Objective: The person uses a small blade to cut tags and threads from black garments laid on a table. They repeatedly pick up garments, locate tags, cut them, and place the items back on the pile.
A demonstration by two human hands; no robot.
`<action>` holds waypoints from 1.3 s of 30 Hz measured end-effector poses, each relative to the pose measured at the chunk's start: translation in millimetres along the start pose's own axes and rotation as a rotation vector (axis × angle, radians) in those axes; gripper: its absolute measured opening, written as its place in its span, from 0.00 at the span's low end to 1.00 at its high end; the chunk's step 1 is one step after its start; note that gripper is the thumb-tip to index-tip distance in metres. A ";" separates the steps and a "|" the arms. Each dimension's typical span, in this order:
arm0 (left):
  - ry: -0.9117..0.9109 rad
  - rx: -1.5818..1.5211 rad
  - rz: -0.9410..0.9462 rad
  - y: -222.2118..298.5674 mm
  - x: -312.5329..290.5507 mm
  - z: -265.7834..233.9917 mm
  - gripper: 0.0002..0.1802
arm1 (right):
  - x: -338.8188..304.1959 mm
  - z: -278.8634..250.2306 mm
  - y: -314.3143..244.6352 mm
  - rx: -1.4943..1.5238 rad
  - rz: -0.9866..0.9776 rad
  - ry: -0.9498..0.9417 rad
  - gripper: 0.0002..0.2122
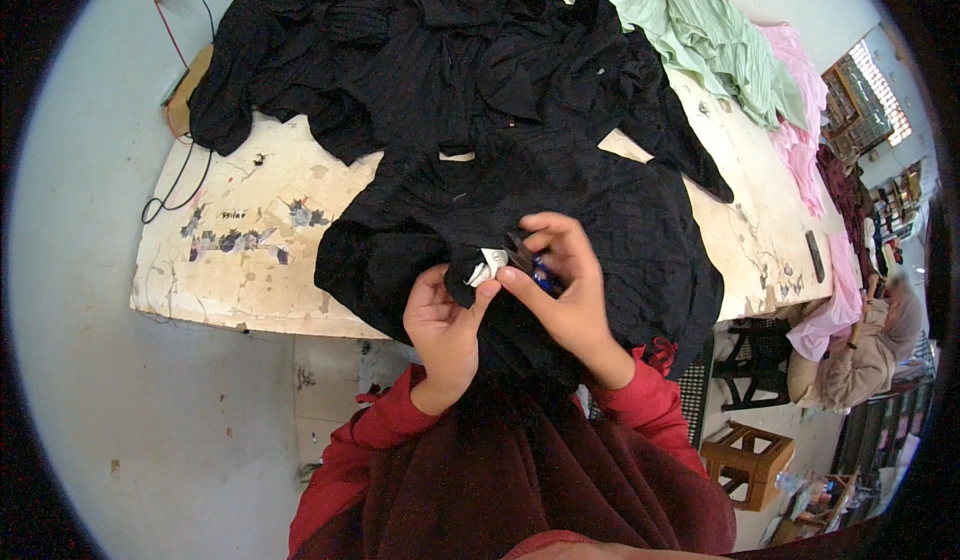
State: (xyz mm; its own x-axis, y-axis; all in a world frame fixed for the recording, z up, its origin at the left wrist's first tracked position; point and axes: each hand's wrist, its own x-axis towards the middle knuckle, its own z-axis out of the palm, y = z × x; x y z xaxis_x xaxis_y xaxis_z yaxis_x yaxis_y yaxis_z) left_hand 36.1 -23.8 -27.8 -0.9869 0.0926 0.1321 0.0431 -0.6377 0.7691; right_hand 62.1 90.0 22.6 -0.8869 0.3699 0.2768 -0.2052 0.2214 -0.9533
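My left hand [442,330] pinches an edge of a black garment [640,230] that spreads over the near side of the table and hangs toward my lap. A small white label [479,275] shows at the pinched spot, by my thumb. Small scissors [497,257] with a silvery pivot and dark blue handles are in my right hand [568,295], its thumb and fingers curled round them. Their metal part meets the cloth beside the label; the blade tips are not clear. Both hands are close together, thumbs nearly touching.
More black garments [400,50] lie heaped at the back of the table [230,270]. Pale green [710,40] and pink cloth [800,160] hang over its right side. A dark flat object [815,256] lies near the right edge. A brown stool [748,463] and a seated person [870,345] are at right.
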 end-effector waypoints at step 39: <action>-0.077 -0.143 -0.244 31.3 9.2 -19.6 0.10 | 23.4 -22.0 -7.7 -0.306 -0.490 -0.387 0.15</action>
State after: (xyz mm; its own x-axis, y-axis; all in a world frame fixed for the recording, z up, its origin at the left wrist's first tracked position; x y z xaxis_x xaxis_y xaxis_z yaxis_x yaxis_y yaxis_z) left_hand 25.3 -57.9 -14.7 -0.9506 0.3104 0.0056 -0.2213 -0.6901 0.6890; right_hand 52.0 116.8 39.0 -0.8173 -0.1738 0.5493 -0.5442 0.5463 -0.6367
